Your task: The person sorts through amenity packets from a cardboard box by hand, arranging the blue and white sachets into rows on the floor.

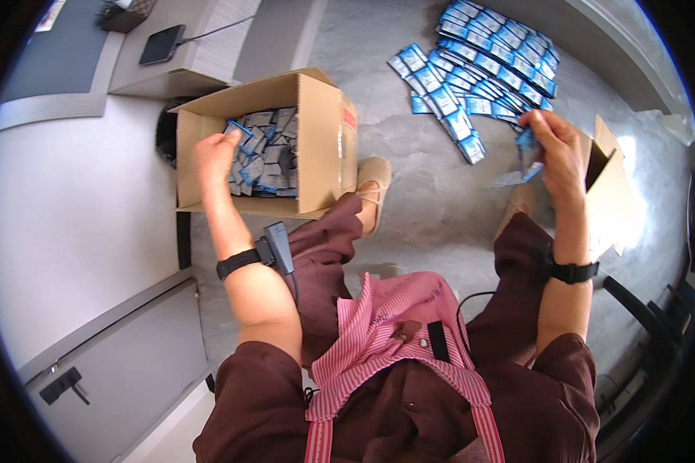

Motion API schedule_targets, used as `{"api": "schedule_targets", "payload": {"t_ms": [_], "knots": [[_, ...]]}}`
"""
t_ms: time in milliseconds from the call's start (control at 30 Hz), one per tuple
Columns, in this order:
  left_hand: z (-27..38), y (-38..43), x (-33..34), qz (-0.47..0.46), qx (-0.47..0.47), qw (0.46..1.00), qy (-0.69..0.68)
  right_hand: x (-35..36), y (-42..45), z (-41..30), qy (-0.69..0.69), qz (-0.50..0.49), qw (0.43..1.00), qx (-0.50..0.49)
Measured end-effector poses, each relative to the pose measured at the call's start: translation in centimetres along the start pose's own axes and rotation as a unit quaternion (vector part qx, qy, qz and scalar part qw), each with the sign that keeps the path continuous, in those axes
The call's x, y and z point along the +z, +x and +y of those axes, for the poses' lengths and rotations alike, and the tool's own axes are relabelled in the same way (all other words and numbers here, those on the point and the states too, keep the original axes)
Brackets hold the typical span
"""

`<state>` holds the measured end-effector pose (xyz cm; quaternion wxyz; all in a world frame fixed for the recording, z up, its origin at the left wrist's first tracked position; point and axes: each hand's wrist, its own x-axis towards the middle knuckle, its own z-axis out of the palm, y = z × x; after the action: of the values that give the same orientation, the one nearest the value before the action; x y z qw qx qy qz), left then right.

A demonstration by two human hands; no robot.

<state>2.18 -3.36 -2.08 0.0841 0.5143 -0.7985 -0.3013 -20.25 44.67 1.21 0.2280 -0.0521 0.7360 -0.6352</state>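
Note:
My left hand is over the open side of a cardboard box, pinching a small blue-edged packet at the fingertips. Many loose silver and blue packets fill the box below it. On the right, my right hand grips a blurred, hanging strip of blue packets by its upper end. Just beyond that hand, joined strips of blue and white packets are piled on the grey floor. One strip lies slanting along the pile's left edge.
Beside my right wrist stands a second cardboard box with raised flaps; its inside is mostly hidden. A phone on a cable rests on a ledge at upper left. My shoe is close against the left box. A black chair part is at right.

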Motion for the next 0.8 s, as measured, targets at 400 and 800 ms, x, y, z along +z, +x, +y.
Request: {"api": "schedule_targets", "payload": {"t_ms": [400, 800], "knots": [[19.7, -15.5, 10.1, -0.403, 0.183, 0.859, -0.256, 4.8, -0.1, 0.2, 0.058, -0.097, 0.992, -0.056], [22.1, -17.8, 13.1, -0.422, 0.173, 0.811, -0.366, 0.4, -1.7, -0.6, -0.001, -0.178, 0.984, 0.011]]}}
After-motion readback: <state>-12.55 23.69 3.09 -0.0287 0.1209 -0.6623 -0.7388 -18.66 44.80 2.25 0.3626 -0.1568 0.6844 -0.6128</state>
